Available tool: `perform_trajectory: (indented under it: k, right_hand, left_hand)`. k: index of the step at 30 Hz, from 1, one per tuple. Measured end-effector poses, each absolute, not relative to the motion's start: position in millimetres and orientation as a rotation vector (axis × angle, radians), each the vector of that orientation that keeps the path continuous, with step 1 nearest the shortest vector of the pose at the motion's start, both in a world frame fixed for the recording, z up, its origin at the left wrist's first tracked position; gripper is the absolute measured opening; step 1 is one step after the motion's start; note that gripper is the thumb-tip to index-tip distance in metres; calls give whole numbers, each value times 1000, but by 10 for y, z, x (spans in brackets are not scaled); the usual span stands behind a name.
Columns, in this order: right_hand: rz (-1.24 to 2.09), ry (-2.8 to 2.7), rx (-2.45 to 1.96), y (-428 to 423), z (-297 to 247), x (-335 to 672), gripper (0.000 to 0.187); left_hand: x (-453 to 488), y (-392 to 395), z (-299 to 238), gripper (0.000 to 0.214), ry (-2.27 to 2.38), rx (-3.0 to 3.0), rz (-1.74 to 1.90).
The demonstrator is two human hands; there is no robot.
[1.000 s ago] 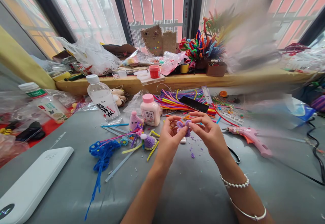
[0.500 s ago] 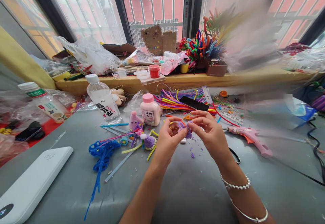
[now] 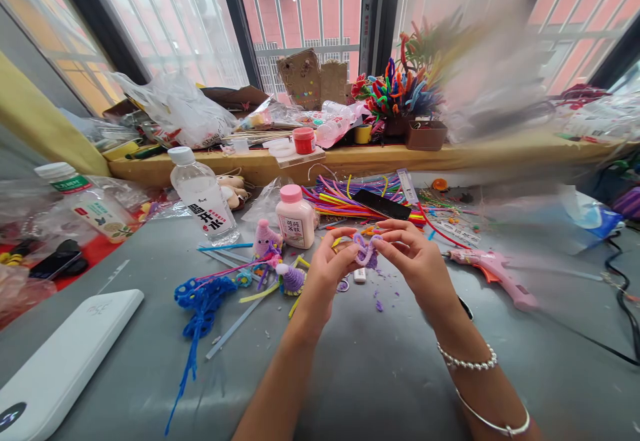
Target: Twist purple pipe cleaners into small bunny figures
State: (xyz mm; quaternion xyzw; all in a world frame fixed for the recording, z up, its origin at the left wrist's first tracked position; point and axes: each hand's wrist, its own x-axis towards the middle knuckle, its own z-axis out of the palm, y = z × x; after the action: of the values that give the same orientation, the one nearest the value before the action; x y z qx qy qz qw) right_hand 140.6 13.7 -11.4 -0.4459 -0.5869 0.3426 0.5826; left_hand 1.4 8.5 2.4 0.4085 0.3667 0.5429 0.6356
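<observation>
A small purple pipe-cleaner shape is held above the grey table between both hands. My left hand pinches its left side with thumb and fingers. My right hand pinches its right side; that wrist wears a pearl bracelet and a thin bangle. Purple fuzz scraps lie on the table under the hands. A small purple cone figure with yellow stems lies just left of my left hand.
Nearby are a pink glue gun, a pink-capped bottle, a water bottle, a blue pipe-cleaner mesh, a pile of coloured pipe cleaners and a white device. The window ledge is cluttered.
Both hands shifted slightly and turned the purple shape; it now shows an open loop. A small ring on the table appears below the left hand.
</observation>
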Motion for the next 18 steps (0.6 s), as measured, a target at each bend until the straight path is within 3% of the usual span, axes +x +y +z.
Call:
perform_trajectory:
  k: [9,18]
  right_hand:
    - [854,-1244,-1036,125,-96,1393,12]
    - [770,-1428,-1061,135,-127,1359,15]
  left_hand:
    - [-31,83,24,43,690,918,1150]
    - [22,95,-12,35,865,926,1269]
